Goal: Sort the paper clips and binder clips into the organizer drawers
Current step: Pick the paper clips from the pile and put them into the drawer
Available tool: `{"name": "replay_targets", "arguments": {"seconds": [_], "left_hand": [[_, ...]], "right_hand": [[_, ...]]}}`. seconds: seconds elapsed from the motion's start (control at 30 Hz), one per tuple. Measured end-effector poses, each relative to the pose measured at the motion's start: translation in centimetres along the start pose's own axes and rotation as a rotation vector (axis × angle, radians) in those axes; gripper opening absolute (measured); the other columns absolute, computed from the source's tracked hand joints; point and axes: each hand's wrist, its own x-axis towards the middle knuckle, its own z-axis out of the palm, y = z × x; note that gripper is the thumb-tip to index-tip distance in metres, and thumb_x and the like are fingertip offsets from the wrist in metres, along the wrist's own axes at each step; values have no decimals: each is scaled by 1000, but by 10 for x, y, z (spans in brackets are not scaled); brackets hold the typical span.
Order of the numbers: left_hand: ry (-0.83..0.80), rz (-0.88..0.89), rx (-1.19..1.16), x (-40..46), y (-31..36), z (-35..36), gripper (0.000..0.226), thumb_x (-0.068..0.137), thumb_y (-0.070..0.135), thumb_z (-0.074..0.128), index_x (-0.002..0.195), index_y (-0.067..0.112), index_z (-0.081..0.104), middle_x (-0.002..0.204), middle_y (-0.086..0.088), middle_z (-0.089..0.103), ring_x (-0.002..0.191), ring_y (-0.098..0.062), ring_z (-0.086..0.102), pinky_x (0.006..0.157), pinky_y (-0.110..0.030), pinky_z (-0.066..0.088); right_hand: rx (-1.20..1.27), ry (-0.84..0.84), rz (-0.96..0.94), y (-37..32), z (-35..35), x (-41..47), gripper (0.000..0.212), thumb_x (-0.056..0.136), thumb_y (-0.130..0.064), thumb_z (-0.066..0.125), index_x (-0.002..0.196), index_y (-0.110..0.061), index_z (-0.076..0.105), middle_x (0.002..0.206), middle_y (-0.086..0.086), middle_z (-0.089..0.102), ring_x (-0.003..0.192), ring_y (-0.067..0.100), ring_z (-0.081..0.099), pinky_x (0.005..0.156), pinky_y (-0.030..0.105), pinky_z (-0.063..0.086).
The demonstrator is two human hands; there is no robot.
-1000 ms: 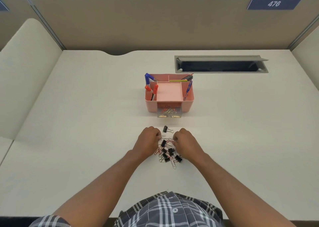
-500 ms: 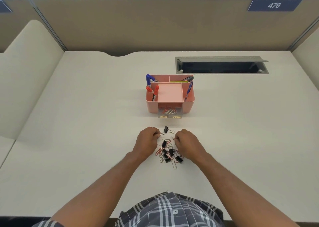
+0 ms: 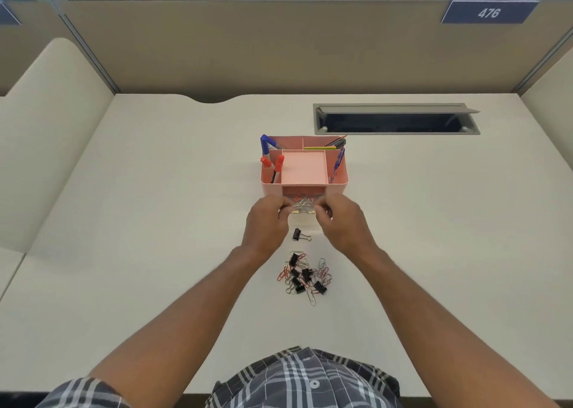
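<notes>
Left hand [image 3: 267, 221] and right hand [image 3: 338, 220] cover the clear drawer's [image 3: 302, 204] front corners; whether either pinches a clip is too small to tell. Pile [image 3: 304, 276] clips overlap (count unclear). Both sleeves cut off at bottom edge.

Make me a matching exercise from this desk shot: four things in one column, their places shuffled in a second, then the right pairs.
Things
1. lone binder clip
2. mixed clip pile
3. clear drawer
4. blue marker

Places
A. back left compartment of the pink organizer
B. nearest the person, behind both hands
C. pulled out at the organizer's front, between the left hand and right hand
D. alone on the desk, between pile and drawer

Pairs: 1-D, 2-B, 3-C, 4-A
</notes>
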Motion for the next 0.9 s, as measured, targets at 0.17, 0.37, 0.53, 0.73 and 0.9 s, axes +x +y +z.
{"name": "replay_targets", "arguments": {"seconds": [0.17, 0.37, 0.53, 0.73, 0.9], "left_hand": [[-5, 45, 96, 26, 13, 2, 13, 92, 7, 58, 85, 9, 69, 81, -4, 66, 75, -19, 58, 68, -42, 54], [0, 76, 56, 28, 14, 5, 17, 94, 4, 54, 100, 9, 70, 95, -6, 70, 84, -18, 61, 76, -32, 56], [-10, 118, 19, -4, -11, 8, 15, 87, 0, 58, 94, 12, 65, 90, 0, 62, 79, -15, 56, 69, -34, 52], [-152, 121, 82, -56, -35, 15, 22, 83, 6, 62, 103, 16, 64, 97, 5, 55, 84, -7, 51, 72, -26, 49], [-359, 29, 192, -74, -43, 24, 37, 89, 34, 63, 122, 19, 60, 106, 2, 52, 101, -14, 51, 82, -22, 41]], "right_hand": [[-240, 3, -59, -3, 3, 34, 19, 96, -20, 51, 91, -11, 67, 90, 6, 65, 79, 24, 58, 66, 35, 48], [-262, -31, -96, -3, 4, 40, 24, 97, -14, 49, 100, -8, 71, 93, 10, 68, 81, 27, 60, 70, 40, 52], [-124, -74, -67, 2, 2, 12, 20, 94, -13, 52, 96, -13, 72, 91, 1, 70, 83, 19, 61, 74, 36, 52], [-218, -422, 95, 21, 21, -30, 23, 95, -23, 56, 111, -18, 71, 109, 0, 69, 99, 20, 62, 87, 34, 50], [-286, -497, 69, 20, 41, -46, 28, 96, -23, 53, 120, -18, 66, 113, 4, 64, 102, 23, 60, 84, 35, 49]]}}
